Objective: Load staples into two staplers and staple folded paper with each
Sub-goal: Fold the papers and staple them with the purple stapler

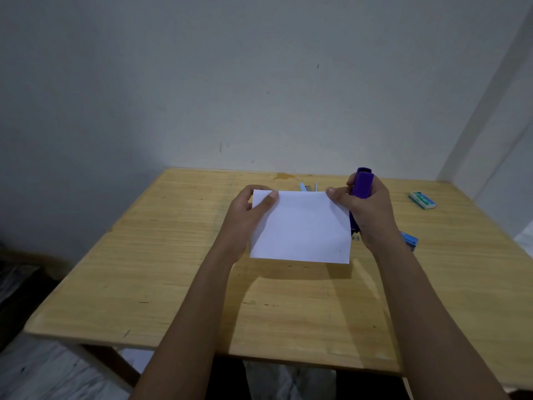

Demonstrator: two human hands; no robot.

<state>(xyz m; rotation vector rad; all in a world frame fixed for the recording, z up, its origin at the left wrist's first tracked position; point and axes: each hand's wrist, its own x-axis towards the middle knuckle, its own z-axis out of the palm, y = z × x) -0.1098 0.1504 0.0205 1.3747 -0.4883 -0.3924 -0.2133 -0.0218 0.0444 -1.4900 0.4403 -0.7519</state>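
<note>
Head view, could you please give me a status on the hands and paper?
Left hand pinches paper at top-left corner. Right hand grips purple stapler, thumb on top-right corner. Paper held above table. Blue stapler behind paper, partly hidden.

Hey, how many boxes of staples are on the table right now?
2. A green box lies far right on the table; a blue box sits nearer, mostly hidden behind the right hand gripping the purple stapler. The held paper could hide more.

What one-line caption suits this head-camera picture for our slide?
Left hand and right hand hold white paper above a wooden table; the right also grips a purple stapler.
</note>
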